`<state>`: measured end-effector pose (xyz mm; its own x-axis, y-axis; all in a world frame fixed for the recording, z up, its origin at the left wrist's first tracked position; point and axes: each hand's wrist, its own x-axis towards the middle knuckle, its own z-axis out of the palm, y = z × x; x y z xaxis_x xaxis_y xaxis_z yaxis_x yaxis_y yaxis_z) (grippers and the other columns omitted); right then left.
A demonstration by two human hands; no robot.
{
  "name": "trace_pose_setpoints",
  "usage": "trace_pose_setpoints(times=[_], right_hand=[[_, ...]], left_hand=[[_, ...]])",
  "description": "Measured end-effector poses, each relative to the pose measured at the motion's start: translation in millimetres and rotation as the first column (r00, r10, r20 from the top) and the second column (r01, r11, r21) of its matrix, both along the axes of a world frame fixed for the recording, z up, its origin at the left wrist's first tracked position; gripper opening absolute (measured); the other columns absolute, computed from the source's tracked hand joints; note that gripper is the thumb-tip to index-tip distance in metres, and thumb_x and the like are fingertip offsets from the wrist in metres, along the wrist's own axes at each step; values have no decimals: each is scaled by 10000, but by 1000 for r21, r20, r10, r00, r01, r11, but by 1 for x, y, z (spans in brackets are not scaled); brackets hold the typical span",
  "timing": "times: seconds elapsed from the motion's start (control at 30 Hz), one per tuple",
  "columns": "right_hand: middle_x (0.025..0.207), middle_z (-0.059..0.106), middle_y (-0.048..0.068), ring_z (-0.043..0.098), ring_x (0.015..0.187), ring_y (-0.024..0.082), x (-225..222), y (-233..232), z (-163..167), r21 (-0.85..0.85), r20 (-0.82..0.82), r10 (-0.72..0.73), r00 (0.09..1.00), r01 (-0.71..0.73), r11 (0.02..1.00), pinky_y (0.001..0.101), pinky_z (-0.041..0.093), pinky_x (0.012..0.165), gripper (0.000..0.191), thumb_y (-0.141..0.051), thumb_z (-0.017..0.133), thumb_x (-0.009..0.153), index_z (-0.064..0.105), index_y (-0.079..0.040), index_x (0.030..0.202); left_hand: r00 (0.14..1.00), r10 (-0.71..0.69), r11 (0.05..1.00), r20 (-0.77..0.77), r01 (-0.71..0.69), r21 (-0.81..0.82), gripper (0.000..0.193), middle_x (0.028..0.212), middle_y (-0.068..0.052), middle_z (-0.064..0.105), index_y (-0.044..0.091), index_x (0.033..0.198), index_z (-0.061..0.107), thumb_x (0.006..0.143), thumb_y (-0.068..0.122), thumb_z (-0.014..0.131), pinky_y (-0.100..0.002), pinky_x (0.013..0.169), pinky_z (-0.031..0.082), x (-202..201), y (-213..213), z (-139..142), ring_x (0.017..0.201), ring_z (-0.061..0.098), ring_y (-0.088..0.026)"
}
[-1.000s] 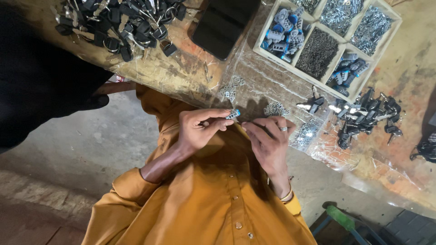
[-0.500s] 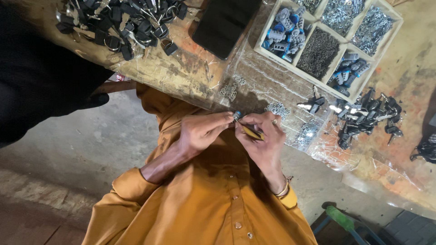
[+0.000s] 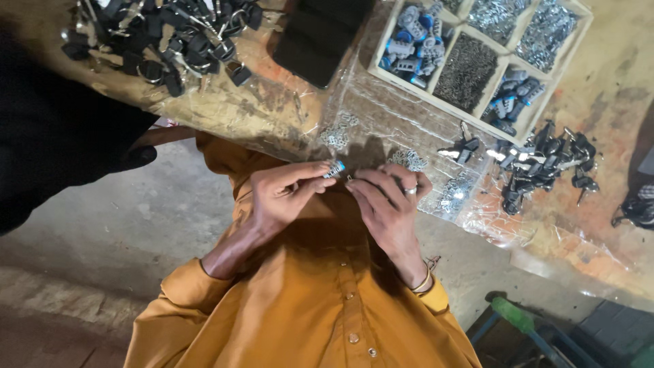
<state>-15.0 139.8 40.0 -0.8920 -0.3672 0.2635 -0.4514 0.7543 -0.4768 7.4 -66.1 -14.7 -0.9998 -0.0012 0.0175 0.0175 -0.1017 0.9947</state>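
My left hand (image 3: pixel 283 194) pinches a small grey and blue cylinder part (image 3: pixel 335 168) between thumb and fingertips, just in front of my orange shirt. My right hand (image 3: pixel 388 201), with a ring on one finger and a bangle at the wrist, has its fingertips against the same part; a thin metal piece shows at its fingertips. Both hands hover at the near edge of the plastic-covered workbench (image 3: pixel 286 116).
A wooden divided tray (image 3: pixel 487 51) holds blue-grey cylinders, dark small screws and shiny metal bits. Piles of black key-like parts lie at the far left (image 3: pixel 163 34) and at the right (image 3: pixel 545 163). Small heaps of metal rings (image 3: pixel 337 133) and a black flat case (image 3: pixel 320 37) sit on the bench. A green-topped stool (image 3: pixel 524 320) stands on the floor.
My hands have drawn closer together on the small part. The yellow-handled tool seen in my right hand half a second ago no longer shows.
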Motion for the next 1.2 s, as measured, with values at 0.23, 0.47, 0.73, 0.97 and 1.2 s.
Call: trace_pose_setpoints(times=[0.23, 0.47, 0.73, 0.97, 1.2], right_hand=[[1063, 748, 49, 664, 1000, 199, 14, 25, -9, -338, 182, -226, 957, 277, 900, 333, 475, 944, 185, 26, 802, 914, 737, -51, 1069], [1021, 725, 90, 652, 971, 218, 24, 26, -8, -371, 185, -225, 957, 280, 885, 305, 513, 880, 178, 56, 793, 888, 747, -18, 1044], [1050, 714, 83, 721, 919, 126, 32, 20, -7, -469, 319, -241, 917, 374, 800, 211, 585, 829, 256, 26, 814, 880, 667, -19, 1085], [1011, 685, 14, 656, 907, 202, 36, 57, 5, -86, 284, -161, 945, 193, 977, 347, 461, 857, 257, -34, 858, 786, 823, -115, 1027], [1352, 607, 79, 456, 1278, 313, 37, 94, -7, 218, -144, -451, 881, 473, 853, 476, 347, 1079, 238, -278, 871, 893, 835, -124, 1070]], left_hand=[[991, -126, 992, 38, 125, 10, 215, 1136, -145, 775, -31, 1125, 742, 913, -50, 764, -251, 745, 648, -2, 31, -2, 872, 785, -172], [986, -163, 982, 21, 165, -97, 231, 1089, -108, 790, 24, 1105, 759, 885, 45, 825, -253, 703, 646, -5, 47, -3, 810, 789, -148], [957, -183, 943, -224, 106, -317, 225, 1122, -104, 772, 41, 1115, 761, 898, 28, 818, -296, 787, 666, -6, 46, -2, 965, 794, -212], [905, -295, 900, -306, 155, -408, 223, 1098, -102, 785, 46, 1075, 777, 858, 31, 829, -300, 746, 646, -3, 48, 1, 917, 791, -223], [961, -237, 961, -143, 210, -179, 226, 1145, -146, 764, -20, 1120, 738, 899, -54, 776, -290, 846, 680, -2, 53, 0, 1003, 791, -241]])
